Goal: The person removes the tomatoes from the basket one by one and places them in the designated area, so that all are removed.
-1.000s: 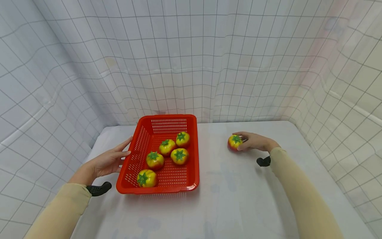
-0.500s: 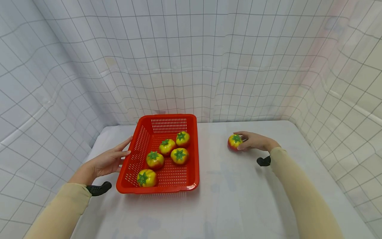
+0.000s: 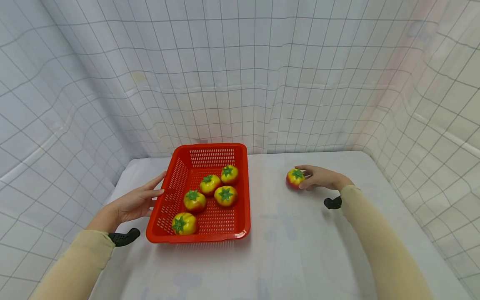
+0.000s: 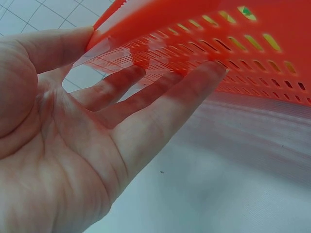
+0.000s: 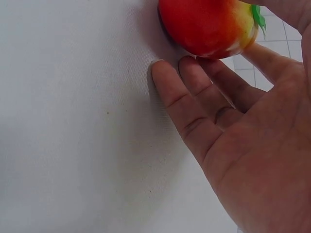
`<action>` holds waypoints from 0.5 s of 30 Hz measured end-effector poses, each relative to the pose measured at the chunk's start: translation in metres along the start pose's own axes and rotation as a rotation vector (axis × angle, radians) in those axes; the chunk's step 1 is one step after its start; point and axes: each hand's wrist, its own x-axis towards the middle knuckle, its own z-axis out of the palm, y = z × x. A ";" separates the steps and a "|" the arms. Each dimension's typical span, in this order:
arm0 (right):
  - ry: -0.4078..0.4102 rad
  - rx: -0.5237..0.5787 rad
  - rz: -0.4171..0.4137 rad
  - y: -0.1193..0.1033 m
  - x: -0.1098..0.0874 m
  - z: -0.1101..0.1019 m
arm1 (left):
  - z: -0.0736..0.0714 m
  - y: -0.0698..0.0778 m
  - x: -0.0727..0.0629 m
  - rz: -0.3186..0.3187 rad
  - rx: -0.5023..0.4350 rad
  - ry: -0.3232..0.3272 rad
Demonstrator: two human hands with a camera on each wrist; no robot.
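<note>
A red plastic basket (image 3: 243, 208) with slotted walls stands left of centre on the table. Inside lie several glossy yellow-and-red, tomato-like fruits (image 3: 226, 196) with green leafy tops. My left hand (image 3: 135, 203) rests against the basket's left side. In the left wrist view its thumb touches the rim, while the extended fingers (image 4: 160, 104) lie along the slotted wall. One more such fruit (image 3: 293, 179) sits on the table to the right. Around its right side is my right hand (image 3: 320, 178), with thumb and fingers loosely spread and part of the fruit hidden behind them.
The white-covered table (image 3: 277, 250) extends in front of and to the right of the basket. White gridded curtains (image 3: 262, 83) hang behind it and along both sides. A black wrist piece (image 3: 125, 237) juts from the left sleeve, and a similar wrist piece (image 3: 333, 203) from the right.
My right hand has shifted very slightly to the right, its fingertips drawing back a little along the fruit. The fruit, the basket and my left hand stay in place.
</note>
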 end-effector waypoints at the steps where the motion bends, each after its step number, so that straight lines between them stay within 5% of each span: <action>1: 0.003 -0.002 0.001 0.000 -0.001 0.000 | 0.000 0.000 0.000 -0.002 0.000 -0.002; 15: 0.024 0.006 -0.017 0.006 -0.017 -0.014 | 0.001 0.001 0.000 0.000 0.016 0.014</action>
